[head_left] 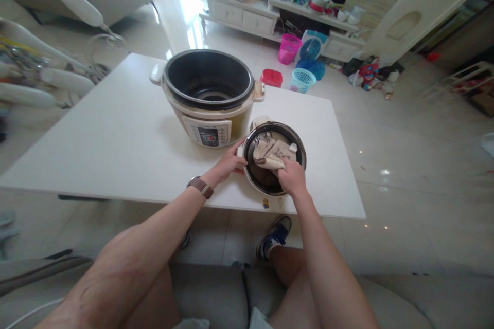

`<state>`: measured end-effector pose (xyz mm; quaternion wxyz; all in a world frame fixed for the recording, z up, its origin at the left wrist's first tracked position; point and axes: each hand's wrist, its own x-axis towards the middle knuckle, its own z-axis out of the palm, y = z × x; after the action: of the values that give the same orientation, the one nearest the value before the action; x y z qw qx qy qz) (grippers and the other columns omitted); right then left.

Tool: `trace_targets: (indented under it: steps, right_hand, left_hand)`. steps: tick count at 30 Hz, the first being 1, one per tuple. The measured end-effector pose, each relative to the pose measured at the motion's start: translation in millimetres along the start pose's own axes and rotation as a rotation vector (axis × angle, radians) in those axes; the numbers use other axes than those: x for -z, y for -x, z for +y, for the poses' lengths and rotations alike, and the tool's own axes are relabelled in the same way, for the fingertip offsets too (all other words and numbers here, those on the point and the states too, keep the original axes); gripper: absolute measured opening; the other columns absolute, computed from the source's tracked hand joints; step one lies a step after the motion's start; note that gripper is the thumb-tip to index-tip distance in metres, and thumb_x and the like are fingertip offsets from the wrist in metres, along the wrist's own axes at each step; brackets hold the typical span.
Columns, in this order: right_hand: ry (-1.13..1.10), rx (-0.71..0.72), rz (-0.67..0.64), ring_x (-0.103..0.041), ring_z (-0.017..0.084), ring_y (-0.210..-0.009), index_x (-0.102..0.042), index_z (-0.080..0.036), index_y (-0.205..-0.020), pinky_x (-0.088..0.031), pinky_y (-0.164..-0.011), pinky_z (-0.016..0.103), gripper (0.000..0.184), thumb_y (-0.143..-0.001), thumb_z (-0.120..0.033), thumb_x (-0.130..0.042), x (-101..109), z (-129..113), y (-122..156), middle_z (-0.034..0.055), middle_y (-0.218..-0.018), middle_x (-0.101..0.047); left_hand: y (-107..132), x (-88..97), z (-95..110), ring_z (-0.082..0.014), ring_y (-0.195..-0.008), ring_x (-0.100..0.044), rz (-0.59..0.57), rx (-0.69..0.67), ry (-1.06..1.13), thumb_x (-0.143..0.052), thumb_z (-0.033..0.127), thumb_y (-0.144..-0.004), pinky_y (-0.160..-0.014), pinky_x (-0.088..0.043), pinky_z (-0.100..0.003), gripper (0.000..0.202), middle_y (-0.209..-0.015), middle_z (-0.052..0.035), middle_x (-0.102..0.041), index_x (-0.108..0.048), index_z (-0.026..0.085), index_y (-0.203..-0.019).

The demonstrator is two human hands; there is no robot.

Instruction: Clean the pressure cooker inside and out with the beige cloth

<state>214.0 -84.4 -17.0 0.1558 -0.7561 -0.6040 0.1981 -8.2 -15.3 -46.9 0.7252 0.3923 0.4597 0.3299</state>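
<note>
Jutting forward-left from right grip [290, 172]: cloth [270, 153], within round rimmed piece [261, 176].

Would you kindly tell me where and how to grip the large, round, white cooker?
Likely its pale left handle and right handle, from both sides at once: they jut out opposite each other near the rim of the upright cooker.

The rag [273, 150] looks like matt cloth, the tabletop [127, 133] smooth, the floor [409, 169] glossy.
</note>
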Motion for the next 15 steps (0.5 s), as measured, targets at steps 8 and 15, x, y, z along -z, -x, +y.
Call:
trace_targets:
  steps: [8, 15]
  right_hand:
    - [-0.54, -0.229, 0.881, -0.069, 0.037, -0.121, -0.072, -0.006, -0.13, -0.058, -0.102, 0.05, 0.06, -0.087, -0.036, -0.041, 2, 12, -8, 0.0178, -0.121, -0.076]
    - [-0.221, 0.054, 0.599, -0.056, 0.032, -0.148, -0.058, -0.011, -0.153, -0.048, -0.119, 0.049, 0.066, -0.091, -0.023, -0.039, 4, 4, -2, 0.0179, -0.149, -0.066]
  left_hand:
    - [4, -4.0, 3, -0.0242, -0.102, -0.068, 0.01, -0.013, -0.014, -0.069, 0.01, -0.058, -0.062, -0.059, -0.025, 0.109, -0.155, -0.0091, -0.059, -0.05, 0.037, -0.162]
    - [9, -4.2, 6, -0.0204, -0.091, -0.069, -0.022, 0.006, -0.052, -0.069, 0.009, -0.06, -0.06, -0.057, -0.024, 0.11, -0.147, -0.01, -0.065, -0.046, 0.035, -0.165]
